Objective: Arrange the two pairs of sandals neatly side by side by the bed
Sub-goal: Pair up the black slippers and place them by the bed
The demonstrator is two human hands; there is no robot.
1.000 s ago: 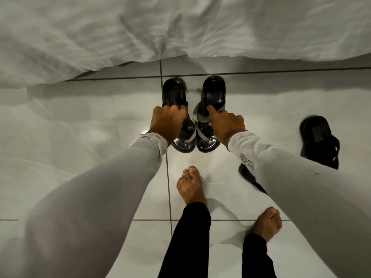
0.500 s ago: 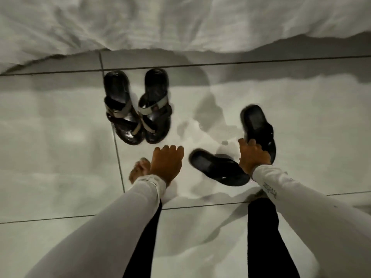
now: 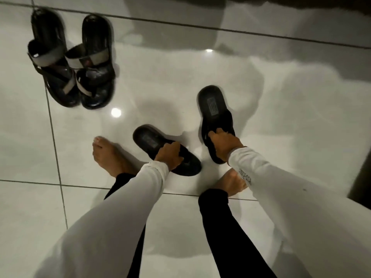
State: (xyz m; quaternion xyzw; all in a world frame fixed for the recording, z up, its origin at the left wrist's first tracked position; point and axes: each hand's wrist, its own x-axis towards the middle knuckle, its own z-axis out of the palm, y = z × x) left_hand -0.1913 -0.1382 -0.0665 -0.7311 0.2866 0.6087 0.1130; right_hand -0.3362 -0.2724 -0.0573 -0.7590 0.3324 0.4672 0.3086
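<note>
Black slide sandals, one under each hand: left hand [image 3: 170,156] fingers curl over the strap of the angled sandal [image 3: 152,141], right hand [image 3: 223,145] grips the strap of the other sandal [image 3: 212,105], both on the white tiled floor [image 3: 281,117]. Grey-strapped sandals [image 3: 70,63] sit paired, touching, toward the floor's far left corner.

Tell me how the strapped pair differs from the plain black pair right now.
The strapped pair has pale bands and stands parallel, touching, unheld. The plain black pair is all dark, splayed apart at different angles, with the left hand and right hand on them. Both sit on the tiled floor.
</note>
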